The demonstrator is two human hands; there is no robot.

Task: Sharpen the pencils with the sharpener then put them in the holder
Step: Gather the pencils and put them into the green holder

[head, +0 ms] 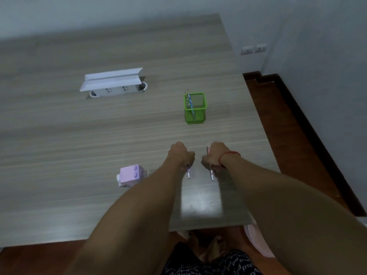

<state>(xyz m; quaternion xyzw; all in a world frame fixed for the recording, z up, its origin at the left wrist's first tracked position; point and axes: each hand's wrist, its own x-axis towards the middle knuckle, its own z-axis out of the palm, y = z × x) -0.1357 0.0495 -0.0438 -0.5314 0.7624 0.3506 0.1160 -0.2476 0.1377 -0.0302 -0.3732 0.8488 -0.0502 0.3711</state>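
Observation:
A green mesh holder (195,109) stands on the table beyond my hands, with a couple of striped pencils (189,101) leaning in its left corner. My left hand (181,154) grips a patterned pencil (188,173) whose lower end sticks out toward me. My right hand (213,155), with a red string at the wrist, grips another pencil (211,175) the same way, its tip showing above the fist. A pink box-shaped sharpener (132,175) sits on the table left of my left forearm, untouched.
The grey wood-grain table (79,145) carries a white pop-up socket box (113,83) at the back. Its right edge drops to a dark wooden floor (288,126) by a white wall with sockets. My lap and feet show below the near edge.

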